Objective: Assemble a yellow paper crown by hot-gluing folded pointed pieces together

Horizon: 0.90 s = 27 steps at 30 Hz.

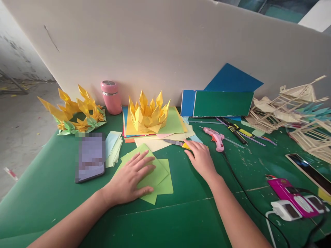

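My left hand lies flat, fingers spread, on a small stack of light green paper squares on the green table. My right hand reaches forward, its fingertips on the yellow handles of a pair of scissors lying by the pale paper sheets. Whether the fingers grip the handles is hidden. Behind the scissors a yellow folded paper crown sits on a pile of coloured sheets.
A phone and pale paper slips lie left; yellow-green paper flowers and a pink cup behind. Right: pink glue gun with cord, pens, green and blue boards, stick models, power strip. A white wall panel backs the table.
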Tool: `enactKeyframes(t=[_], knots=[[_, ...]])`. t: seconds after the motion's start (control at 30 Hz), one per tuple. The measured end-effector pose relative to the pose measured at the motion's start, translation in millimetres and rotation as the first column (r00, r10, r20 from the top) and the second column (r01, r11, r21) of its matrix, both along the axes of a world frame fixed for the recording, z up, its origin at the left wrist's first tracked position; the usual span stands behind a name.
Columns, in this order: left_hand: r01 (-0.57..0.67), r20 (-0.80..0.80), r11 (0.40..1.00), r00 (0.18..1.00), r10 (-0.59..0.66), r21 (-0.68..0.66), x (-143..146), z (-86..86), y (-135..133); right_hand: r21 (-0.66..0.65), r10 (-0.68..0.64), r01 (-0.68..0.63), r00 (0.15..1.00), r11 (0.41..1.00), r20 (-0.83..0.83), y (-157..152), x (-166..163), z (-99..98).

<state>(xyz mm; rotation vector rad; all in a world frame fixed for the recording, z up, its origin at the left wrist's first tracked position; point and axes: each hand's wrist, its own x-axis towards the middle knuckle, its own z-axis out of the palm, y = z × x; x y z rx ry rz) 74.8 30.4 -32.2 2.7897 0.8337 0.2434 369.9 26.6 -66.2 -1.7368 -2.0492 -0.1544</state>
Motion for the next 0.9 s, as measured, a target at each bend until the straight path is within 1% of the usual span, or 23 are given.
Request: enactKeyframes(t=[0.03,0.1,0.17,0.23,0.3,0.33,0.43,0.6,0.77,0.9], knots=[[0.035,-0.02,0.999,0.999,-0.036,-0.023,0,0.5,0,-0.008,0.007,-0.007,1.0,1.0,-0.016,0,1,-1.2],[0.05,-0.05,0.997,0.997,-0.053,-0.054,0,1.0,1,-0.02,0.017,-0.017,0.999,1.0,-0.039,-2,3,-0.1],[0.015,-0.061,0.998,0.998,-0.019,-0.063,-1,1.4,1,-0.026,0.024,-0.025,0.999,0.999,-0.049,-8,7,5.7],[-0.026,-0.057,0.998,0.998,0.022,-0.058,-1,2.0,2,-0.062,0.067,-0.073,0.993,0.995,-0.099,-18,11,14.5],[-0.059,-0.044,0.997,0.997,0.056,-0.05,-2,2.4,3,-0.157,0.157,-0.198,0.958,0.967,-0.239,-31,14,23.5],[-0.074,-0.033,0.996,0.997,0.073,-0.045,-2,2.3,3,-0.203,0.18,-0.243,0.941,0.948,-0.286,-37,16,27.1],[-0.108,0.013,0.994,0.994,0.108,-0.036,-2,0.1,6,-0.282,0.205,-0.289,0.934,0.915,-0.292,-49,17,31.7],[-0.133,0.085,0.991,0.988,0.133,-0.001,-2,-6.4,8,-0.267,0.248,-0.305,0.942,0.914,-0.228,-49,16,26.7],[-0.136,0.086,0.99,0.987,0.133,0.025,-1,-8.4,8,-0.219,0.269,-0.309,0.943,0.926,-0.194,-47,14,21.6],[-0.141,0.083,0.989,0.987,0.137,0.038,-1,-9.1,8,-0.206,0.274,-0.31,0.944,0.928,-0.186,-47,12,20.6]])
